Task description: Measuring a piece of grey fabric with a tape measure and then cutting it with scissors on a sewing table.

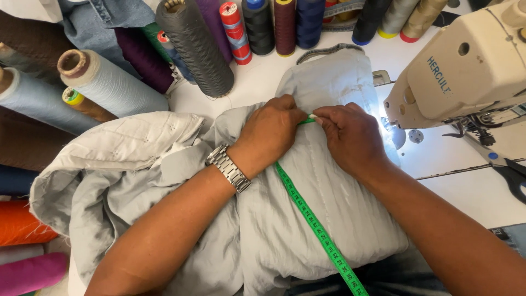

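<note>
A pale grey quilted garment (307, 208) lies bunched on the white sewing table (257, 82). A green measuring tape (318, 227) runs from the lower edge of the view up across the cloth to my hands. My left hand (271, 131), with a metal wristwatch (229, 168) on the wrist, presses on the fabric and pinches the tape's upper end. My right hand (350, 137) meets it fingertip to fingertip and pinches the same tape end against the cloth.
A cream sewing machine (466, 71) stands at the right, its lamp lit beside my right hand. Several thread cones (194, 49) in grey, blue, purple, red and dark colours crowd the back and left. Scissors (509, 172) lie at the right edge. Denim (93, 19) lies at the back left.
</note>
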